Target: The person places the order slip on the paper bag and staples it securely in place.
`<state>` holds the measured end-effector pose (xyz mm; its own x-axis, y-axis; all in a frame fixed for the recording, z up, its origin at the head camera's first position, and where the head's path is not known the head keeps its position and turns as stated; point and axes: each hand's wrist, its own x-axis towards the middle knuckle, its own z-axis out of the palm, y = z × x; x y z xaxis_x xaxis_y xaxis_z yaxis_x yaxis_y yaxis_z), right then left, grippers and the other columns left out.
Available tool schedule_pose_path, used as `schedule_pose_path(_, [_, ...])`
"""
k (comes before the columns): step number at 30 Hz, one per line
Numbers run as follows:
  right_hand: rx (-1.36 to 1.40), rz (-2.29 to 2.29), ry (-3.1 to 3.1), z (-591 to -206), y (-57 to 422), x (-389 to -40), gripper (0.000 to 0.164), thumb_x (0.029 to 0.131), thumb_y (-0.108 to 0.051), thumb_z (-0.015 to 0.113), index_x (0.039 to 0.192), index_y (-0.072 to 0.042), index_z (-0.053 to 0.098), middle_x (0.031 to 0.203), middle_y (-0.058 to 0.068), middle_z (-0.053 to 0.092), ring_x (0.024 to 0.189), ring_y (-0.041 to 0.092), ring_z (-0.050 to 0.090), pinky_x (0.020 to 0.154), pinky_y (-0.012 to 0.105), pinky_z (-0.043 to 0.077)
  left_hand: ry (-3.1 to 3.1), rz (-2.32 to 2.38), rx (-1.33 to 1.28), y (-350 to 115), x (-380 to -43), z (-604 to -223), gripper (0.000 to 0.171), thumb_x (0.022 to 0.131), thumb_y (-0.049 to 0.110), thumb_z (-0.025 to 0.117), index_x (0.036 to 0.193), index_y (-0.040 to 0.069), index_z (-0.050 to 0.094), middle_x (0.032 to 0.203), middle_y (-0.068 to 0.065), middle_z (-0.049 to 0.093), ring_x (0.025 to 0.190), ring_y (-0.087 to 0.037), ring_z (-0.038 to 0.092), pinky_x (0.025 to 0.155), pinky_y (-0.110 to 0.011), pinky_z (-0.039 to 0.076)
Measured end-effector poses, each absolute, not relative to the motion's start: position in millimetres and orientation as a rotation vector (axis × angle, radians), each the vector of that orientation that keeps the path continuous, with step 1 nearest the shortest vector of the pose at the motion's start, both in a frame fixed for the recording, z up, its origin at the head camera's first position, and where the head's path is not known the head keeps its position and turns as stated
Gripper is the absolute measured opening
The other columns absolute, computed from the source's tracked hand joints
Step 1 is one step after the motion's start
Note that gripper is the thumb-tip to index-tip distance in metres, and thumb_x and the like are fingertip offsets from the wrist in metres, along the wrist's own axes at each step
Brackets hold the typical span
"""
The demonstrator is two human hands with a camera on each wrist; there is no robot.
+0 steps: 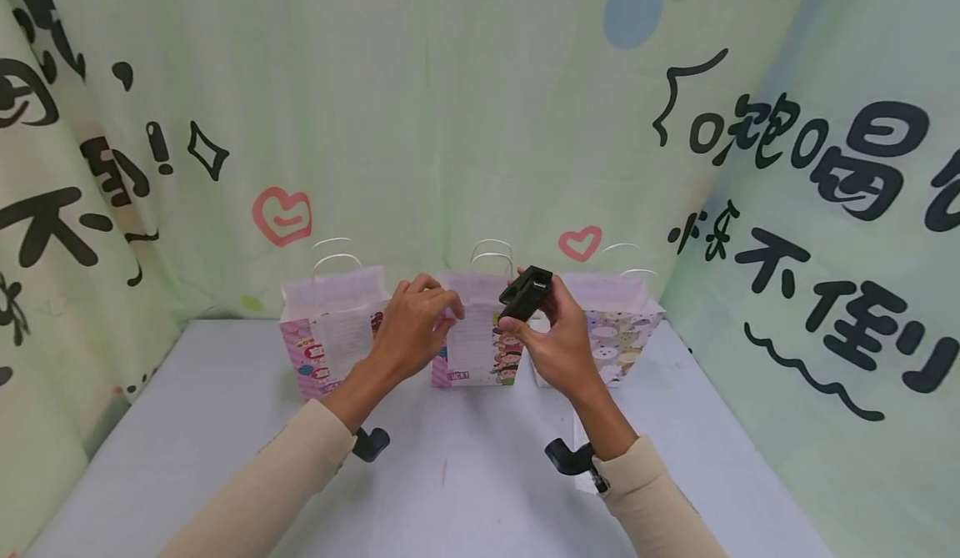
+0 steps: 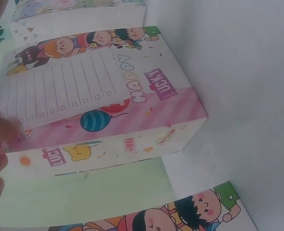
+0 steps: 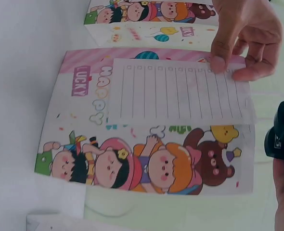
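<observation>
The middle gift bag [image 1: 477, 377], pink and white with cartoon children, stands upright on the table. A lined paper sheet [image 3: 180, 94] lies against its front, near the top rim. My left hand [image 1: 420, 324] pinches the sheet at a top corner by the bag's rim, thumb [image 3: 219, 62] on the paper. In my right hand [image 1: 558, 341] is a small black stapler [image 1: 527, 291], gripped between thumb and fingers. It is held just right of the left hand, close to the rim, and apart from the sheet in the right wrist view.
A similar pink bag [image 1: 300, 349] with a lined sheet on its front stands to the left. On the right is a bag with animal faces [image 1: 626, 341], partly behind my right hand. White sheets [image 1: 587, 483] lie under my right wrist on the table [image 1: 465, 475]. A printed curtain [image 1: 450, 124] hangs behind.
</observation>
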<state>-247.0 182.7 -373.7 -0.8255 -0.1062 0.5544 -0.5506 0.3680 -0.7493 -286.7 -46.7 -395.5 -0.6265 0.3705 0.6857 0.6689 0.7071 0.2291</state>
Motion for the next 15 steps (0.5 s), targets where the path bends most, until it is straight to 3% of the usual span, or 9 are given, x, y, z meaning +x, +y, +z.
schedule_pose_path(5, [0.517, 1.373, -2.291, -380, 193, -239, 0.073, 0.087, -0.012, 0.086, 0.151, -0.01, 0.052, 0.139, 0.01, 0.07, 0.13, 0.031, 0.067, 0.123, 0.05, 0.041, -2.293, -0.638, -0.789, -47, -287, -395, 0.013, 0.088, 0.007, 0.085, 0.091, 0.016, 0.076, 0.093, -0.001, 0.082, 0.101, -0.021, 0.062, 0.088, -0.039, 0.048])
schedule_pose_path(10, [0.472, 1.289, -2.365, -390, 201, -231, 0.077, 0.086, -0.013, 0.088, 0.154, -0.011, 0.052, 0.128, 0.011, 0.072, 0.121, 0.033, 0.069, 0.117, 0.061, 0.044, -2.288, -0.653, -0.79, -47, -286, -394, 0.014, 0.087, 0.007, 0.085, 0.09, 0.017, 0.076, 0.093, -0.001, 0.082, 0.101, -0.021, 0.062, 0.088, -0.039, 0.048])
schedule_pose_path(15, [0.455, 1.222, -2.433, -400, 208, -224, 0.083, 0.085, -0.014, 0.09, 0.157, -0.012, 0.05, 0.125, 0.011, 0.072, 0.115, 0.032, 0.07, 0.111, 0.063, 0.047, -2.3, -0.661, -0.782, -47, -286, -395, 0.012, 0.088, 0.007, 0.085, 0.092, 0.016, 0.077, 0.095, -0.001, 0.082, 0.102, -0.022, 0.062, 0.089, -0.039, 0.048])
